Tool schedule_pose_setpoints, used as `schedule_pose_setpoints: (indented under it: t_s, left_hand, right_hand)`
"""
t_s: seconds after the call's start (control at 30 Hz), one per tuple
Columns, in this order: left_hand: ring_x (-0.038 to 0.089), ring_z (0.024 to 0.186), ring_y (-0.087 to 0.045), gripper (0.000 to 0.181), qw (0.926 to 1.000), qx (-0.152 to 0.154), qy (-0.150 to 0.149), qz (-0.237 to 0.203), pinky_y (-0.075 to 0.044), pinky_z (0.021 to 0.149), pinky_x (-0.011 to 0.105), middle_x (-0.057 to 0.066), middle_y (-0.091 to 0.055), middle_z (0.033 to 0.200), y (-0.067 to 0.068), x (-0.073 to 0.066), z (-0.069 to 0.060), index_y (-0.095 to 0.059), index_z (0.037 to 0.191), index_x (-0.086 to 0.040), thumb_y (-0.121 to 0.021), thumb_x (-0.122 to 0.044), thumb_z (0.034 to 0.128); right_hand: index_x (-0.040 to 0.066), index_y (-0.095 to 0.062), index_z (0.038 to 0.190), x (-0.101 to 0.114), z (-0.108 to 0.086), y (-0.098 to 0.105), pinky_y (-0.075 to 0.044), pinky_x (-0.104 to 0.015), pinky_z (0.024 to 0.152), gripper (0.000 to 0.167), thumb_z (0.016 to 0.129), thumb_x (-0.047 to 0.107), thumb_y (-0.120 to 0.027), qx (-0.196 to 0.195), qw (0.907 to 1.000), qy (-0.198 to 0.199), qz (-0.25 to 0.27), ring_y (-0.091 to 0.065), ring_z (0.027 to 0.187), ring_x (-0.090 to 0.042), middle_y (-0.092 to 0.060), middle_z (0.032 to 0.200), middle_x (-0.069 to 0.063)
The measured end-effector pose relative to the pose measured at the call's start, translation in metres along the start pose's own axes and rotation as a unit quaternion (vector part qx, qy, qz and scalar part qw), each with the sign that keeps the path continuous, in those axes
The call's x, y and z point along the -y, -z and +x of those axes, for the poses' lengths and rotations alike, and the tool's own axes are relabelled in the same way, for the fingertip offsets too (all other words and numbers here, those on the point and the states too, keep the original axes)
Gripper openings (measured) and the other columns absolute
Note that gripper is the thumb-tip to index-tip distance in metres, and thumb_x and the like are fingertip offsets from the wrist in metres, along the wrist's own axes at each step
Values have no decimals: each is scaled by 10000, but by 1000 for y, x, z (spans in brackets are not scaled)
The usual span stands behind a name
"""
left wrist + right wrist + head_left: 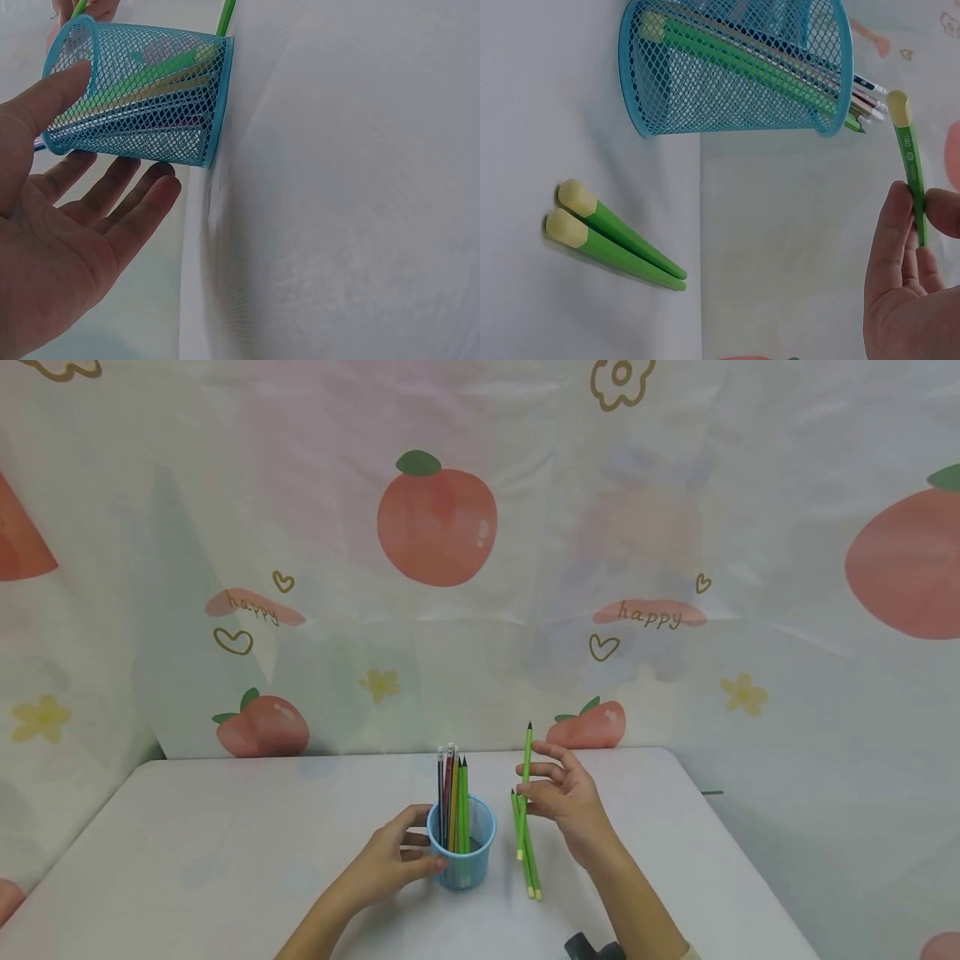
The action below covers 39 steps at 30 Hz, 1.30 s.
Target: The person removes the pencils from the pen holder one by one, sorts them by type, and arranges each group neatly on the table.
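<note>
A blue mesh pencil cup [462, 870] stands upright on the table, holding several pencils [453, 802], green ones among them. My left hand [393, 857] holds it from the left, thumb at the near rim and fingers along the side, as the left wrist view [75, 247] also shows. To the right of the cup, my right hand [566, 793] pinches a green pencil [909, 154] between thumb and fingers, its dark tip up and its cream end down. Below that hand, two more green pencils [622, 244] lie side by side on the table.
The white-covered table [247, 843] ends at a printed curtain [480, 652] behind. A black object [592, 947] sits at the near edge beside my right forearm, partly cut off by the frame.
</note>
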<state>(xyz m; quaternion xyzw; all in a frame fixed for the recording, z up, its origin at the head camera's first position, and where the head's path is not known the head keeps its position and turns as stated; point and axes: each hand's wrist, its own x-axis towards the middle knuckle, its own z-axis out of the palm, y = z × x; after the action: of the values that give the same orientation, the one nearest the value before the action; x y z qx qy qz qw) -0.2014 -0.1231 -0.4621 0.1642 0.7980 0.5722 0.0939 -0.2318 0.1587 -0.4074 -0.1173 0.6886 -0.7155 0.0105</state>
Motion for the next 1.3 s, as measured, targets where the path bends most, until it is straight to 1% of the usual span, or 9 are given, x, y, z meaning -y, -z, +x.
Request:
schedule_pose_setpoints:
  t_s: [0.13, 0.23, 0.37, 0.5, 0.63, 0.73, 0.9, 1.13, 1.3]
  left_hand:
    - [328, 1190, -612, 719, 10000, -9, 2, -7, -545, 995, 463, 161, -564, 1375, -1, 0, 0, -467, 1422, -118, -830, -269, 820]
    - [330, 1193, -610, 718, 10000, -7, 29, -19, -547, 994, 457, 161, -562, 1376, -1, 0, 0, -465, 1422, -116, -829, -265, 821]
    - [336, 1199, -606, 725, 10000, 15, 53, -50, -547, 994, 457, 163, -560, 1380, -1, 0, 0, -461, 1426, -118, -829, -275, 820]
    - [337, 1194, -610, 723, 10000, 28, 33, -63, -549, 991, 455, 168, -561, 1377, -1, 1, -1, -463, 1424, -117, -829, -277, 820]
    - [333, 1186, -615, 713, 10000, 31, 0, -43, -550, 989, 450, 169, -565, 1368, -1, 1, -1, -467, 1420, -112, -827, -265, 823]
    - [333, 1184, -614, 698, 10000, 42, -34, -17, -547, 994, 457, 169, -565, 1367, 0, 0, -1, -470, 1418, -113, -820, -257, 831]
    - [333, 1184, -610, 683, 10000, 59, -59, 17, -545, 996, 464, 170, -559, 1374, 1, -1, -1, -470, 1419, -121, -809, -254, 842]
    - [334, 1181, -611, 684, 9999, 61, -117, 14, -550, 990, 454, 172, -559, 1373, 1, 0, -2, -470, 1419, -121, -810, -257, 842]
    - [332, 1181, -613, 691, 9999, 52, -91, 7, -552, 986, 451, 175, -559, 1374, 1, -1, -1, -469, 1420, -117, -813, -262, 839]
  right_hand:
    - [103, -427, 1421, -3, 2, 5, -614, -447, 849, 582, 902, -3, -668, -37, 10000, -33, -57, -713, 907, -194, -669, 1132, -82]
    - [100, -431, 1421, -6, 4, 8, -618, -422, 837, 587, 898, 1, -678, -85, 9998, -147, -135, -701, 887, -159, -669, 1135, -85]
    - [95, -440, 1414, -11, 6, 12, -619, -375, 812, 590, 888, -6, -686, -134, 9991, -351, -207, -689, 888, -153, -670, 1135, -98]
    - [98, -451, 1412, -16, 7, 16, -617, -352, 794, 591, 881, -5, -690, -186, 9980, -472, -388, -675, 886, -164, -666, 1154, -125]
    - [120, -460, 1417, -19, 7, 22, -617, -327, 774, 588, 888, 8, -690, -286, 9955, -507, -748, -675, 879, -171, -664, 1175, -141]
    - [136, -469, 1412, -21, 9, 27, -621, -334, 771, 582, 889, 7, -687, -369, 9933, -561, -943, -687, 896, -186, -666, 1175, -144]
    - [134, -491, 1390, -25, 11, 32, -623, -352, 758, 563, 878, -1, -683, -474, 9900, -732, -1109, -694, 893, -208, -675, 1149, -144]
    - [117, -511, 1364, -29, 13, 35, -622, -364, 747, 535, 870, 7, -685, -482, 9842, -1003, -1379, -673, 974, -342, -660, 1143, -172]
    - [110, -511, 1358, -33, 14, 37, -623, -377, 747, 533, 865, 2, -685, -443, 9818, -1143, -1448, -671, 942, -317, -637, 1178, -234]
